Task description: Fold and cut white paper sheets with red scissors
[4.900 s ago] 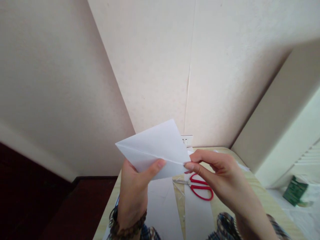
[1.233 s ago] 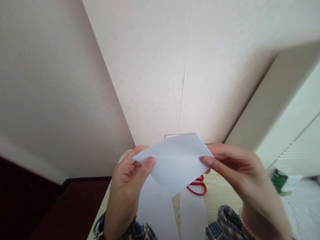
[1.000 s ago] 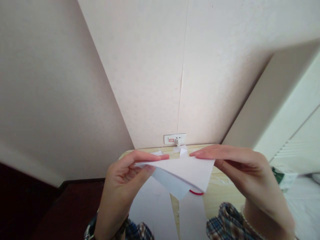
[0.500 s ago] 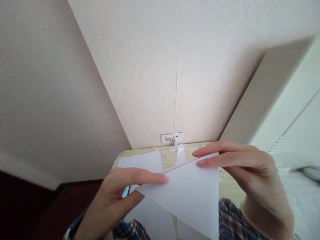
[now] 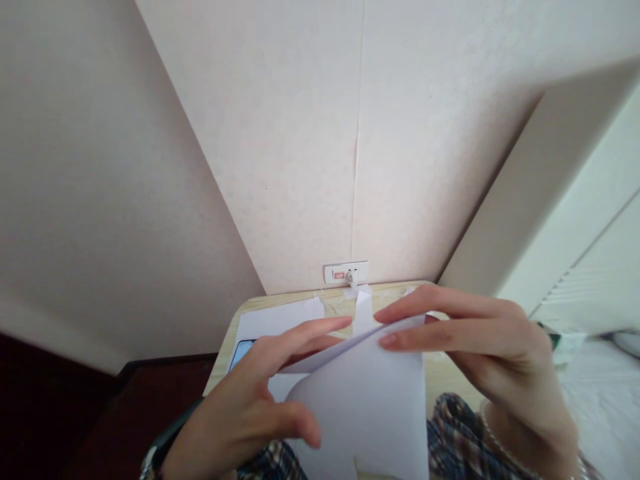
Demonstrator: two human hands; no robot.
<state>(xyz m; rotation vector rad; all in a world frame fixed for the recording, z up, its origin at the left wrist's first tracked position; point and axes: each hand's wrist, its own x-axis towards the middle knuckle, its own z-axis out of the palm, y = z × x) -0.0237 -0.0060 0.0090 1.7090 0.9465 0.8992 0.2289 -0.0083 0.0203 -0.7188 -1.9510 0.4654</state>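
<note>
A folded sheet of white paper (image 5: 365, 393) stands raised over the table, its upper edge tilted and its two layers parted towards the left. My right hand (image 5: 480, 353) pinches the top edge near the right corner, with one finger behind and one in front. My left hand (image 5: 255, 400) is spread at the left end of the paper. Its long fingers reach behind the rear layer, while the thumb stands away in front, so the hand is open. Whether those fingers touch the paper is hard to tell.
Under the hands is a light wooden table (image 5: 227, 347). On it lie another white sheet (image 5: 280, 317), a phone (image 5: 241, 351) partly behind my left hand, and a paper strip (image 5: 363, 312). A wall socket (image 5: 345, 272) with a plug sits behind. White bedding (image 5: 600, 413) is at right.
My left hand has let go of the paper's left edge, its thumb and fingers now apart. The layers have opened there. More of the phone shows. My right hand keeps its pinch.
</note>
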